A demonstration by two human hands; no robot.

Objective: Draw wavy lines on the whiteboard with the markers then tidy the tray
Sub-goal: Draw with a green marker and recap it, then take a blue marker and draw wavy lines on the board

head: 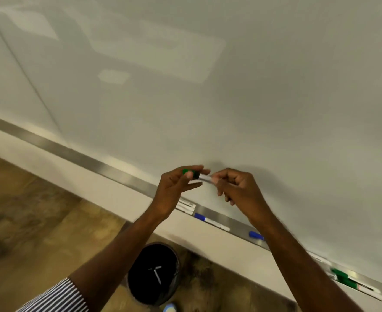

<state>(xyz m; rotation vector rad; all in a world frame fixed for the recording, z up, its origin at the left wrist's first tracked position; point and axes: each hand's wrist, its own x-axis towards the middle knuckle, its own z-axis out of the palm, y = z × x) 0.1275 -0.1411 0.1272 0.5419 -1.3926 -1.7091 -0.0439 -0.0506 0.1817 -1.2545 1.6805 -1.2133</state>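
A green marker [195, 175] was held level in front of the whiteboard [208, 86], just above the tray [109, 171], which ran along the board's lower edge. Its green cap was pinched between the thumb and fingertips of the left hand [174, 190], while the white barrel was gripped by the curled fingers of the right hand [235, 188]. No drawn line could be made out on the visible part of the board. From this the step in hand was judged to be the uncapping of the marker before drawing, though recapping could not be ruled out from the picture alone. The next move was judged to call for a straight pull of the two hands apart along the marker's axis, the cap being kept in the left hand and the barrel then turned in the right so that the tip faced the board. Two blue-capped markers [204, 219] [256, 235] and further green markers [343, 278] were seen lying in the tray, with a dark bin [154, 273] on the floor below.
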